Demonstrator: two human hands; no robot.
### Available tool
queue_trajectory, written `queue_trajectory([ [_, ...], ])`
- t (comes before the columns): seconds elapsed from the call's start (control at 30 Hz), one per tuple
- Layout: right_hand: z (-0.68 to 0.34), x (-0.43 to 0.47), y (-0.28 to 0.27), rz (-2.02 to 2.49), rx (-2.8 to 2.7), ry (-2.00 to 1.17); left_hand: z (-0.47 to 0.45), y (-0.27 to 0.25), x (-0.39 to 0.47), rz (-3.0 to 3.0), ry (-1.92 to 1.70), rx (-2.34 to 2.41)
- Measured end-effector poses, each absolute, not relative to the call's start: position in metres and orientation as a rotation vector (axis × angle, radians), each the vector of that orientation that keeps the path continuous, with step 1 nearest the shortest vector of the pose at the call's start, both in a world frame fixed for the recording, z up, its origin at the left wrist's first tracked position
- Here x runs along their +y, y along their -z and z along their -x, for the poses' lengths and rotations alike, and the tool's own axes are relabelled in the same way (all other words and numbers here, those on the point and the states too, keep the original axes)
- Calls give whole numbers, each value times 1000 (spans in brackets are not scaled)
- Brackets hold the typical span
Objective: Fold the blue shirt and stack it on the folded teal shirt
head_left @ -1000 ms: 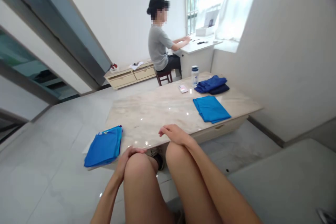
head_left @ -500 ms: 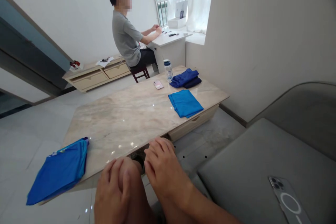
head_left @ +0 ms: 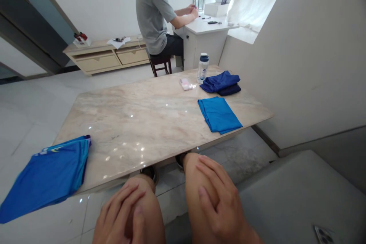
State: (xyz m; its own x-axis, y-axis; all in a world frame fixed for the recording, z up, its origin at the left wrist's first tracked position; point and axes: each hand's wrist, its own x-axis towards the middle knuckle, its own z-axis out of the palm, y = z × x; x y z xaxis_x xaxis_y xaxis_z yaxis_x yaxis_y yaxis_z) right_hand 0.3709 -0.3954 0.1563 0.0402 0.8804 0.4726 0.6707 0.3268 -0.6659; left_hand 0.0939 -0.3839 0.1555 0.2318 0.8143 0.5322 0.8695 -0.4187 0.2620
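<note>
— What's nearest?
— Both hands flat on the knees: left hand (head_left: 121, 217) spread over the left knee, right hand (head_left: 219, 202) draped on the right one, fingers loose, holding nothing. A phone (head_left: 324, 234) lies at the near right on the grey seat (head_left: 297, 194).
— And the table?
— On the marble table (head_left: 148, 118), a blue cloth (head_left: 47, 175) hangs over the near left corner; a folded blue cloth (head_left: 219, 114) sits right of centre.
— Containers?
— A clear bottle (head_left: 203, 68) with a dark cap at the far edge, contents and label too small to read, just beside a dark blue pile (head_left: 220, 82) and a small pink card (head_left: 186, 84).
— Further back?
— A person in a grey shirt (head_left: 153, 11) sits at a white desk (head_left: 204, 36).
</note>
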Motion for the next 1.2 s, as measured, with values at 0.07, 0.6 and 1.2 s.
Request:
queue_trajectory([
  [0.07, -370, -394, -153, 1388, -1637, -348, -100, -157, -385, 2374, 1021, -1754],
  [0.6, -321, -436, -106, 1403, -1735, -46, -113, -129, -418, 2194, 964, -1748],
  [1.2, -333, -490, -110, 1557, -1822, -56, -108, -111, -519, 2103, 915, -1969],
])
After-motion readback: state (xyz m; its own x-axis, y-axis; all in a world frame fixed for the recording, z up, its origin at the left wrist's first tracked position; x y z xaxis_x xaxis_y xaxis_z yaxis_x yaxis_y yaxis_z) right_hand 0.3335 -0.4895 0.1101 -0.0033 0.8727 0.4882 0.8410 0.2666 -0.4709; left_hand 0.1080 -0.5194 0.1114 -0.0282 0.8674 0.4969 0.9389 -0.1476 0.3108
